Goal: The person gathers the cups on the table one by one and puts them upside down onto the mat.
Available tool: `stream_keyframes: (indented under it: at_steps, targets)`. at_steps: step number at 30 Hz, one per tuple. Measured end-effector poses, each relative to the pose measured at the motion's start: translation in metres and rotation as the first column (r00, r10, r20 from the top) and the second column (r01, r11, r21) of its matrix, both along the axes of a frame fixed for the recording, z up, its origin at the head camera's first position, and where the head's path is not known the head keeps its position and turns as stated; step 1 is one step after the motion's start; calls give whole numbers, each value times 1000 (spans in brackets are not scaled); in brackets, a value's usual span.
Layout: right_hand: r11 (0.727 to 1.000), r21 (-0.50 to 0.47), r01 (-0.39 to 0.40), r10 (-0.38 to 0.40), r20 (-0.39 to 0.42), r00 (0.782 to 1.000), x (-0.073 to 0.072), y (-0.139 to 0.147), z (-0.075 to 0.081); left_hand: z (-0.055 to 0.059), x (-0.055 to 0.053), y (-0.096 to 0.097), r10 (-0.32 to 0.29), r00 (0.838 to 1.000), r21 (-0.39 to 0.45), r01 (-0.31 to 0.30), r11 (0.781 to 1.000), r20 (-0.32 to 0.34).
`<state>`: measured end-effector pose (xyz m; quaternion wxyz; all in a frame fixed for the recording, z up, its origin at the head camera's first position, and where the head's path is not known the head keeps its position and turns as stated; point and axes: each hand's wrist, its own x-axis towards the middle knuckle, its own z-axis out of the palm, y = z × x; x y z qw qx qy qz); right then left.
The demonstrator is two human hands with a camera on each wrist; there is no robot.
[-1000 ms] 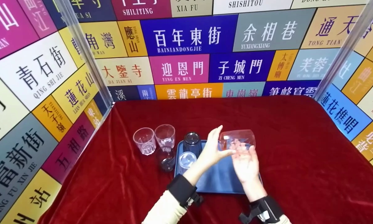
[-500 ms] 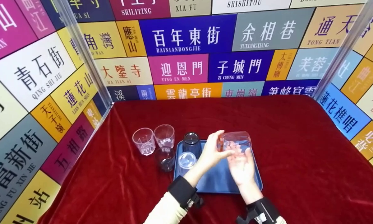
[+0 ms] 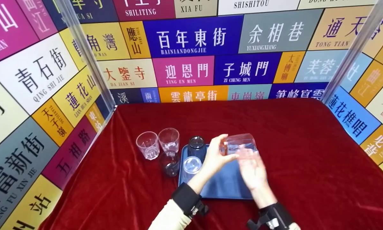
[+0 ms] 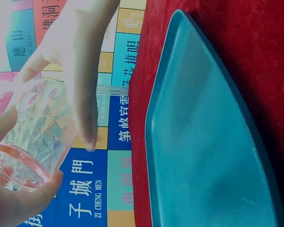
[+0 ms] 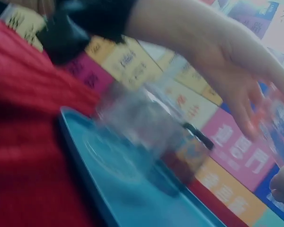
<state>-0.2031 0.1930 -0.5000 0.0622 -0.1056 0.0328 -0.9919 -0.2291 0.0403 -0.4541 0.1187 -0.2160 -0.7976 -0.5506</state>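
A clear faceted drinking glass (image 3: 242, 142) lies on its side in the air above the tray's back right part. My left hand (image 3: 217, 153) grips its left end between thumb and fingers; in the left wrist view they curl about the pinkish end of the glass (image 4: 38, 127). My right hand (image 3: 252, 171) is palm up below the right side of the glass, fingers extended and slightly blurred. Whether its fingertips touch the glass is hard to tell. Beneath both hands is a blue tray (image 3: 223, 183), bearing a dark glass (image 3: 197, 148) and a clear glass (image 3: 192, 164), both upside down.
Left of the tray, on the red cloth (image 3: 293, 127), stand a clear glass (image 3: 148, 145), a faintly pink clear glass (image 3: 169, 139) and a dark glass (image 3: 170, 163). Sign-covered panels (image 3: 194, 38) enclose the table at the back and sides.
The glass has shifted slightly left and tilted a little in my left hand. My right hand drew left with it, then moved slightly right and turned. The other glasses stay put.
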Motion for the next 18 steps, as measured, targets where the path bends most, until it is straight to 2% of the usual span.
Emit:
stream_keyframes:
  at_steps: [1, 4, 6, 7, 9, 10, 11, 12, 13, 14, 15, 16, 17, 18]
  targets:
    - [1000, 2, 16, -16, 7, 1000, -2, 7, 0, 0, 0, -1, 15, 1000, -7, -15, 1000, -12]
    - [993, 100, 66, -71, 45, 996, -5, 34, 1, 4, -3, -5, 45, 998, -56, -47, 997, -41]
    - [964, 243, 111, -131, 67, 989, -7, 53, 3, 7, -6, -9, 44, 998, -106, -49, 993, -50]
    - [939, 320, 123, -157, 82, 984, -8, 63, 4, 9, -8, -11, 42, 998, -137, -47, 989, -44]
    - [848, 508, 151, -229, 96, 969, -9, 80, 7, 13, -13, -13, 41, 998, -233, -49, 971, -39]
    - [785, 598, 161, -269, 96, 958, -9, 87, 8, 16, -16, -13, 40, 999, -287, -49, 957, -37]
    - [695, 701, 161, -313, 93, 945, -9, 94, 10, 18, -19, -13, 37, 999, -344, -46, 938, -34]
    - [587, 794, 156, -354, 78, 932, -9, 100, 10, 21, -22, -13, 35, 999, -408, -45, 912, -32]
    - [469, 871, 147, -392, 56, 918, -10, 106, 10, 24, -25, -12, 30, 999, -468, -43, 883, -37]
    - [323, 937, 131, -426, 20, 905, -11, 112, 10, 26, -28, -11, 20, 999, -529, -41, 847, -46]
    - [155, 982, 106, -448, -25, 894, -12, 117, 9, 28, -32, -10, 6, 999, -582, -35, 813, -51]
    - [-28, 997, 77, -457, -81, 886, -13, 123, 8, 29, -35, -10, -9, 998, -627, -27, 779, -54]
    - [-200, 978, 54, -446, -140, 884, -14, 128, 8, 30, -39, -9, -24, 998, -671, -21, 741, -57]
    - [-341, 939, 47, -421, -198, 885, -15, 133, 7, 30, -43, -8, -37, 998, -707, -16, 707, -60]
